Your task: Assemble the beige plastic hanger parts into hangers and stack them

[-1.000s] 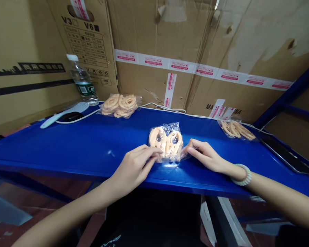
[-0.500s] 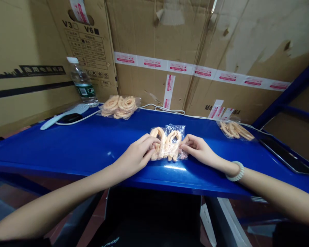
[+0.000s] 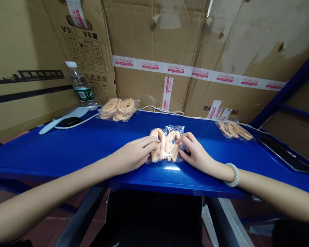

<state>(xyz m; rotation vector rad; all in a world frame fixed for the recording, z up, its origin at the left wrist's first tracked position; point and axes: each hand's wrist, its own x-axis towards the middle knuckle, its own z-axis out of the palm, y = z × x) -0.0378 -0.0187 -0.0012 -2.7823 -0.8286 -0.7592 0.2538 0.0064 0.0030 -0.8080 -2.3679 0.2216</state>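
A clear plastic bag [image 3: 168, 156] lies near the front of the blue table, with peach-coloured loops in two side-by-side bunches inside. My left hand [image 3: 134, 153] has its fingers closed over the left bunch, thumb side down by the bag's lower edge. On the other side, the curled fingers of my right hand [image 3: 197, 155] grip the bag at the right bunch, thumb and forefinger pressing on the film. Part of each bunch is covered by fingertips. A pale beaded bracelet [image 3: 232, 175] circles my right wrist.
Another bag of loops [image 3: 118, 109] lies at the back left, beside a water bottle [image 3: 82, 87] and a light blue hairbrush [image 3: 64, 118]. At the right are a third bag [image 3: 234, 129] and a dark phone-like slab [image 3: 285, 154]. A white cable [image 3: 167, 110] runs before the cardboard [image 3: 149, 85].
My right hand's fingers have moved left from the bag's right edge onto the right bunch. My left hand lies flatter over the left bunch. The bag has barely shifted.
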